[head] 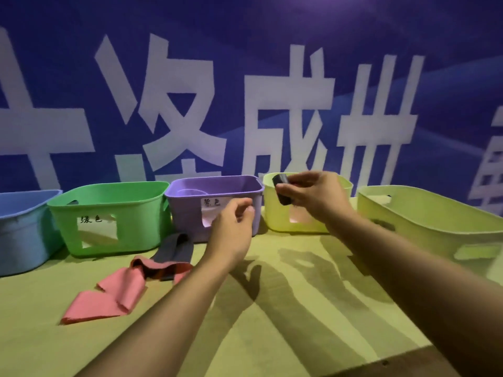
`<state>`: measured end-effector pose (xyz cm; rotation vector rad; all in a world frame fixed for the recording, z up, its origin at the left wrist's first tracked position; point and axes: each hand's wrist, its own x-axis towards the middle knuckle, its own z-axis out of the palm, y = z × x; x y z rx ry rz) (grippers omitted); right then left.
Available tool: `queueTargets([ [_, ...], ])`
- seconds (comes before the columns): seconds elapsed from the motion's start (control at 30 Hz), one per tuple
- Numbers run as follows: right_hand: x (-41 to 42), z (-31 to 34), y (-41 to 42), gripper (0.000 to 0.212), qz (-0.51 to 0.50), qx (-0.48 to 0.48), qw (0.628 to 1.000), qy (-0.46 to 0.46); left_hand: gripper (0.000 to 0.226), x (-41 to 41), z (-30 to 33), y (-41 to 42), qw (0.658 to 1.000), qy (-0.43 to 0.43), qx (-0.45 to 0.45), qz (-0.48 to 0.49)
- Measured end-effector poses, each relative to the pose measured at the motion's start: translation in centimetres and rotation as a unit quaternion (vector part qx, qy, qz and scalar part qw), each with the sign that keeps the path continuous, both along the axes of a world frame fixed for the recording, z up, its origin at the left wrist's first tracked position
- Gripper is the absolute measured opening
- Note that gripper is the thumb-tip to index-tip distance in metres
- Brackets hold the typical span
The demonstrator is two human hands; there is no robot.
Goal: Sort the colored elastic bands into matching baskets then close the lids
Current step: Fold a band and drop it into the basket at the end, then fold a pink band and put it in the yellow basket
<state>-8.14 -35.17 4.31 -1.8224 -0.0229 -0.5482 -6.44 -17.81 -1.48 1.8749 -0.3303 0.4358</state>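
My right hand (313, 195) pinches a folded black elastic band (281, 187) in the air over the front rim of a yellow-green basket (275, 213). My left hand (234, 224) hovers in front of the purple basket (190, 210) with its fingers loosely curled and holding nothing. On the table to the left lie a pink band (109, 292) and a dark grey band (174, 247), partly overlapping. A green basket (109, 219) and a blue basket (21, 232) stand further left. No lids are in view.
A larger yellow-green basket (435, 227) stands at the right, close to my right forearm. The baskets line the back of the yellowish table (272, 322) against a blue banner wall. The table's front edge shows at lower right.
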Motion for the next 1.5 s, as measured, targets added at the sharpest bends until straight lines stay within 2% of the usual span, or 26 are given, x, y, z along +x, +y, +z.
queueTargets([
  [0.17, -2.7, 3.6, -11.1, 0.039, -0.124, -0.103, 0.987, 0.026, 0.026, -1.6, 1.4, -7.5, 0.999, 0.014, 0.004, -0.047],
  [0.27, -3.0, 3.6, -17.0, 0.043, -0.198, -0.148, 0.962, 0.114, 0.024, -2.2, 1.8, -11.3, 0.998, 0.010, 0.003, -0.056],
  [0.37, -3.4, 2.2, -20.5, 0.050, -0.236, -0.215, 0.920, 0.227, 0.025, -2.8, 2.0, -14.3, 0.998, 0.011, 0.005, -0.068],
  [0.53, -3.5, 0.3, -22.7, 0.037, -0.190, -0.304, 0.870, 0.337, 0.023, -3.3, 1.5, -18.1, 0.996, 0.021, 0.007, -0.085],
  [0.63, -2.3, 0.0, -23.1, 0.045, -0.144, -0.329, 0.844, 0.399, 0.024, -3.3, 1.2, -19.2, 0.996, 0.028, 0.011, -0.087],
  [0.87, -1.7, -0.6, -23.3, 0.043, -0.139, -0.421, 0.783, 0.436, 0.025, -3.1, 0.3, -19.9, 0.996, 0.039, 0.017, -0.080],
  [0.93, -1.8, -0.9, -23.0, 0.043, -0.128, -0.416, 0.787, 0.437, 0.025, -3.0, 0.1, -19.6, 0.996, 0.043, 0.019, -0.077],
  [1.0, -2.0, -0.6, -22.9, 0.038, -0.128, -0.414, 0.808, 0.398, 0.024, -2.7, 0.0, -19.3, 0.996, 0.044, 0.018, -0.073],
  [1.13, -1.7, 0.5, -22.5, 0.025, -0.170, -0.309, 0.902, 0.249, 0.024, -2.3, -0.1, -18.2, 0.997, 0.045, 0.024, -0.066],
  [1.2, -1.5, 1.4, -21.3, 0.024, -0.174, -0.282, 0.930, 0.160, 0.024, -2.2, 0.0, -17.4, 0.997, 0.044, 0.029, -0.060],
  [1.33, -1.8, 2.4, -15.9, 0.026, -0.125, -0.276, 0.951, 0.065, 0.026, -2.7, 0.0, -14.8, 0.997, 0.048, 0.040, -0.046],
  [1.5, -1.2, 0.8, -6.5, 0.023, -0.023, -0.294, 0.953, 0.063, 0.028, -3.3, -1.1, -7.8, 0.995, 0.063, 0.067, -0.026],
])
